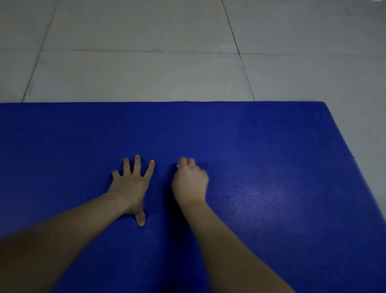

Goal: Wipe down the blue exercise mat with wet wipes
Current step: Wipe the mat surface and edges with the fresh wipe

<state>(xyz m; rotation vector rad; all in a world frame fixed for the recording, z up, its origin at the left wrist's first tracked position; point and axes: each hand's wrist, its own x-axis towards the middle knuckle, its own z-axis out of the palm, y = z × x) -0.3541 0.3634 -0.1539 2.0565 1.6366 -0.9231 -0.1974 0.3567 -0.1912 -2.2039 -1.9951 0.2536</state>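
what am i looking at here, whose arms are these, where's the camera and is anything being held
No machine here: a person wears one camera on the head, looking down at their own bare arms. A blue exercise mat lies on a pale tiled floor. The left hand rests flat on the mat, fingers spread. The right hand is curled on the mat; a sliver of white at its fingers looks like a wet wipe, mostly hidden. To its right the mat glistens, perhaps damp.

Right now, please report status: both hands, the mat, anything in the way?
Left hand flat on blue mat, fingers spread. Right hand curled round white wipe, mostly hidden. Sheen on mat right of it. Only tiled floor beyond.
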